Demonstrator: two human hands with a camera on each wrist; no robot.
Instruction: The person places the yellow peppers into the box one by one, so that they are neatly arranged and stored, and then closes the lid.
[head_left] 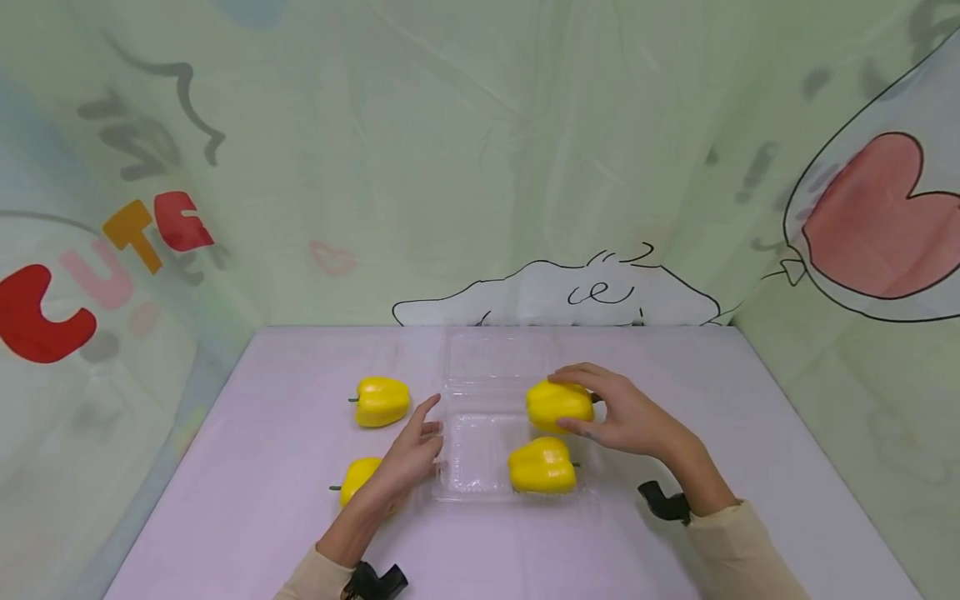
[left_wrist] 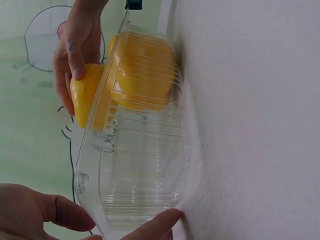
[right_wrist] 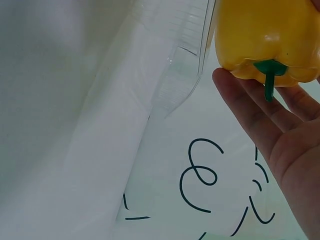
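Observation:
A yellow bell pepper [head_left: 557,407] with a green stem is gripped between the thumb and fingers of my right hand [head_left: 630,414], above the far right part of a clear plastic container [head_left: 480,457]. Another yellow bell pepper [head_left: 542,468] lies inside the container at its near right, seen through the ribbed wall in the left wrist view. My left hand [head_left: 407,460] is at the container's left side, index finger extended. Its fingertips [left_wrist: 167,217] rest against the wall and rim there.
The container's clear lid [head_left: 498,357] lies folded back on the table's far side. Left of the container sit two more yellow bell peppers, a far one [head_left: 382,402] and a near one [head_left: 358,477] partly hidden by my left hand. Printed cloth walls [head_left: 450,167] surround the table [head_left: 247,500].

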